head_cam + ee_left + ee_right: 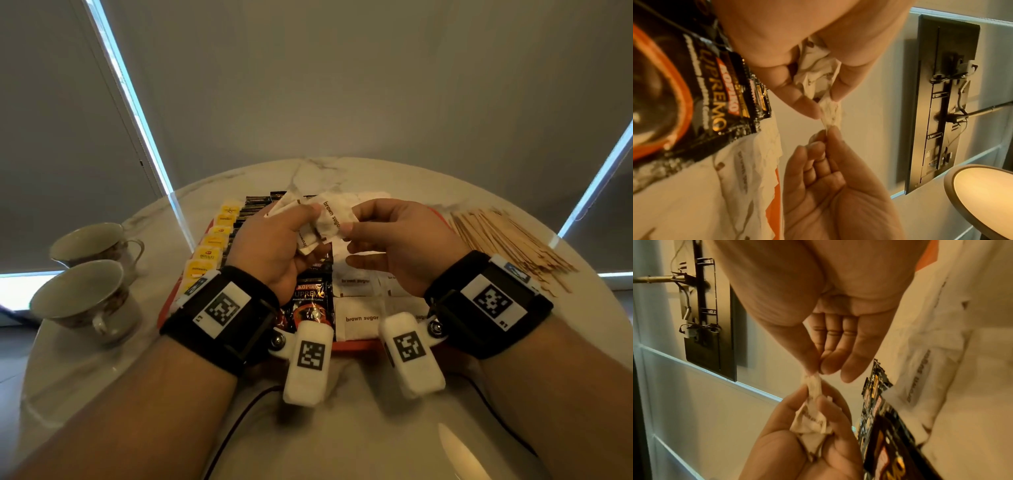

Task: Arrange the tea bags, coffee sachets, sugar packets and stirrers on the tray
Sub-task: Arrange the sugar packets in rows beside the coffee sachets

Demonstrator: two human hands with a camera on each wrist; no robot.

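Observation:
Above the orange tray my left hand grips a bunch of white brown sugar packets. My right hand pinches the edge of one packet between thumb and forefinger; the same pinch shows on the packet in the left wrist view and on the packet in the right wrist view. On the tray lie a row of yellow tea bags, black coffee sachets and more brown sugar packets. Wooden stirrers lie piled on the table to the right.
Two teacups stand on the round marble table at the left. A thin cable runs across the near part of the table. Closed blinds hang behind the table.

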